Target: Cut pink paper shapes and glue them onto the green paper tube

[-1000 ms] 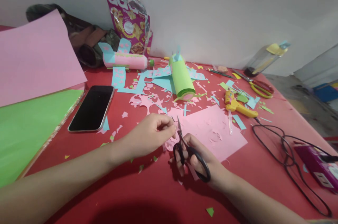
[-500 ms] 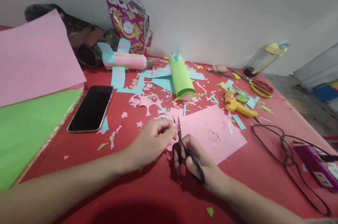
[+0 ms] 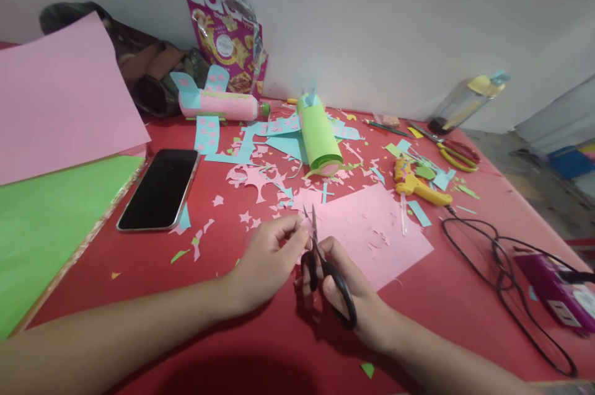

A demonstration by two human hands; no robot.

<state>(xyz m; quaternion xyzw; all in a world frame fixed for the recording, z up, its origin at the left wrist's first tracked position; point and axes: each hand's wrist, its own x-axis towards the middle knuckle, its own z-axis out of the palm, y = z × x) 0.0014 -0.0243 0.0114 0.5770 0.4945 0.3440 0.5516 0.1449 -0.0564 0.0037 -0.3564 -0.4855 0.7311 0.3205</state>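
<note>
Black scissors (image 3: 331, 270) sit parted in the right hand (image 3: 365, 305); the left hand (image 3: 267, 255) pinches what seems pink paper (image 3: 302, 252).

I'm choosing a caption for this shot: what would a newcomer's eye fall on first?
Probably the open black-handled scissors near the middle of the red table, in the right hand, with the left hand close beside the blades. Next, perhaps, the bright green paper cylinder with light-blue wings just beyond them, and the yellow glue gun lying off to the right.
</note>
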